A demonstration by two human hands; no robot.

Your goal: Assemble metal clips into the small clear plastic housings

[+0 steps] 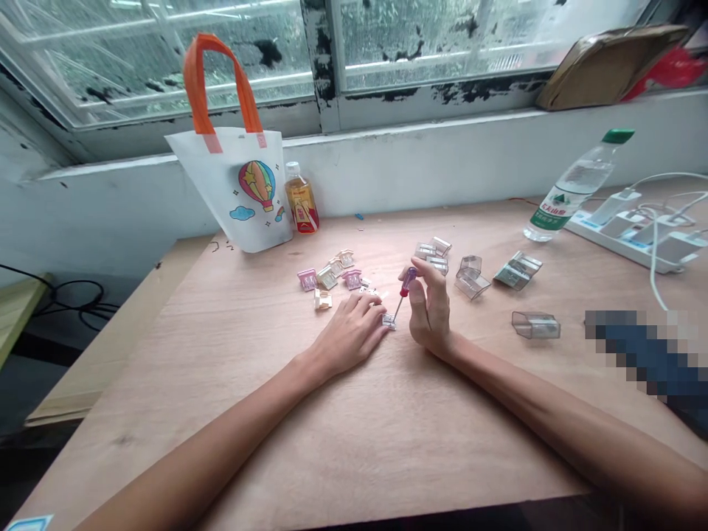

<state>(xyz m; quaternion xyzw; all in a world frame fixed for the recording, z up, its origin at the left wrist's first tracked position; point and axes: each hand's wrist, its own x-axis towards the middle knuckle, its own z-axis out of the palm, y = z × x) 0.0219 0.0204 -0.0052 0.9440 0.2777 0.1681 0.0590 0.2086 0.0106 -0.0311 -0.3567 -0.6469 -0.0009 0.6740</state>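
Observation:
My right hand (431, 308) is closed around the purple-and-red handle of a small screwdriver (408, 282). Its thin shaft slants down to the left, and the tip meets a small silver pencil sharpener (389, 321) on the table. With its fingertips, my left hand (357, 326) pins the sharpener from the left side. Just beyond the left hand lie pink and cream sharpener pieces (327, 276), and a few tiny parts (367, 287) beside them are partly hidden by the fingers. Behind the right hand are translucent grey sharpener cases (435, 263).
More grey cases (535, 325) lie to the right on the wooden table (265, 413). A white bag with orange handles (235, 192), a tea bottle (302, 199), a water bottle (575, 188) and a power strip (625, 240) with cables stand at the back. A blurred dark object (653, 361) is at right.

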